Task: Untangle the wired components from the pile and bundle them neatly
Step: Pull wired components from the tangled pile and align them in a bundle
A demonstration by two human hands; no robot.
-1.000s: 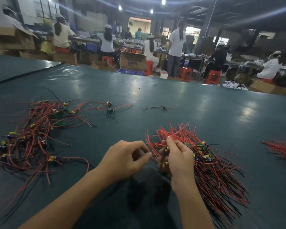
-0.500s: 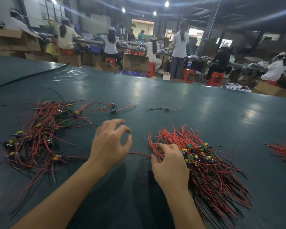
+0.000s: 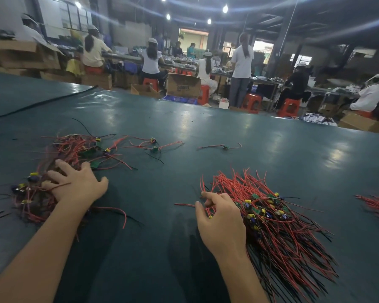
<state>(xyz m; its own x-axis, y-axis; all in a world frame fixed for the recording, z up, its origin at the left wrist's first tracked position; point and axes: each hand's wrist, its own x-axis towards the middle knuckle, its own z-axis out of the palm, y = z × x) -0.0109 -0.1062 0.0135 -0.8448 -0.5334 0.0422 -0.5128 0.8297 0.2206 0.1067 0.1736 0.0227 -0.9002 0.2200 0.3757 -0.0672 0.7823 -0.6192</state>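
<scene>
A tangled pile [image 3: 59, 162] of red and black wires with small green boards and yellow parts lies on the left of the dark green table. My left hand [image 3: 74, 184] lies flat on this pile, fingers spread among the wires. On the right lies an orderly bundle [image 3: 278, 219] of the same wired components, wires fanned out both ways. My right hand [image 3: 220, 217] rests on the bundle's left edge, fingers loosely bent over the wires; whether it pinches one I cannot tell.
Loose wired boards lie farther back: two [image 3: 153, 147] near the pile and one [image 3: 224, 146] at centre. Another red wire heap [image 3: 376, 204] shows at the right edge. Beyond the table's far edge [image 3: 249, 111], several people work among cardboard boxes and red stools.
My left hand left the bundle and swung left, landing on the tangled pile. My right hand lowered onto the bundle's left edge. The view tilted up slightly.
</scene>
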